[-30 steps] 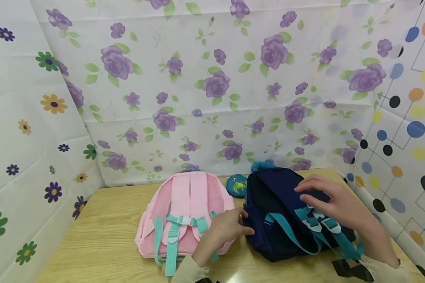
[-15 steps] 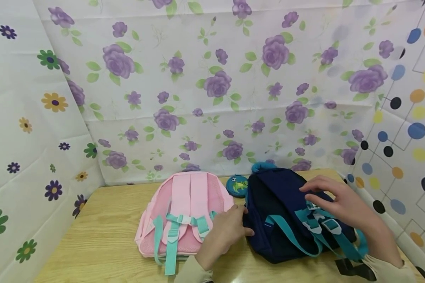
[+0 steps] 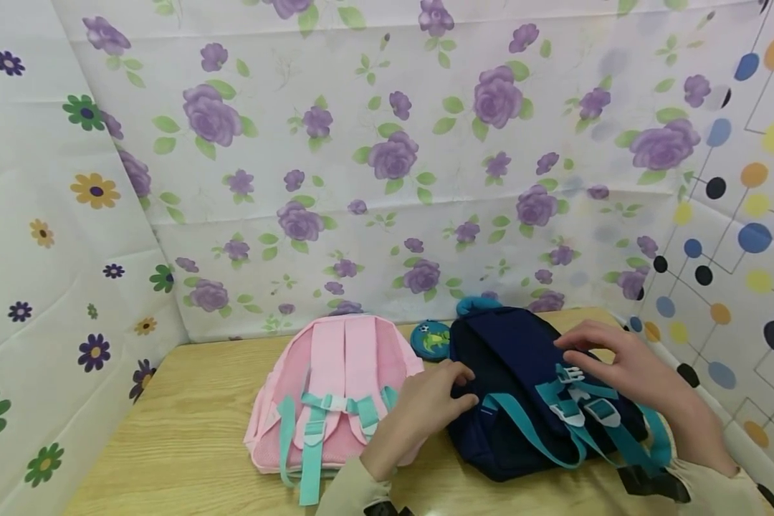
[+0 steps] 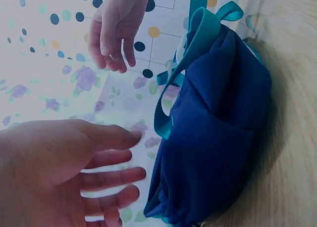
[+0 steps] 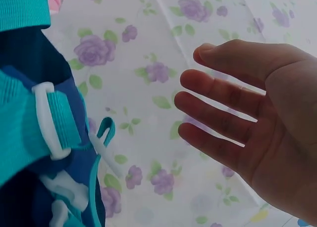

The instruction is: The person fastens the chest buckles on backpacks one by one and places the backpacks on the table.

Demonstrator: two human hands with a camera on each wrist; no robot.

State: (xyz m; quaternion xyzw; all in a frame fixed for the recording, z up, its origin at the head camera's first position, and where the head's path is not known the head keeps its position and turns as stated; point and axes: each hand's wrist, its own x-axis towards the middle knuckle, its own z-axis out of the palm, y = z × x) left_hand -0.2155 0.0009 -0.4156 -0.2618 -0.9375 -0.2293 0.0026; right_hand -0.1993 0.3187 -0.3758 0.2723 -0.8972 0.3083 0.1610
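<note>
A navy backpack with teal straps and white buckles lies on its front, back panel up. My left hand hovers by its left side, fingers loosely bent and holding nothing. In the left wrist view, a gap shows between that hand and the backpack. Over the backpack's right side is my right hand, fingers relaxed and thumb apart. The right wrist view shows this hand with nothing in its grasp, beside the teal webbing and a white strap adjuster.
To the left lies a pink backpack with mint straps, close by my left forearm. A round teal pouch with a green dinosaur sits between the bags at the back. Patterned cloth walls border the wooden table.
My left hand has lifted off the navy backpack's left side and shifted slightly up and right. The right hand has drifted a little to the right. Both bags stay put.
</note>
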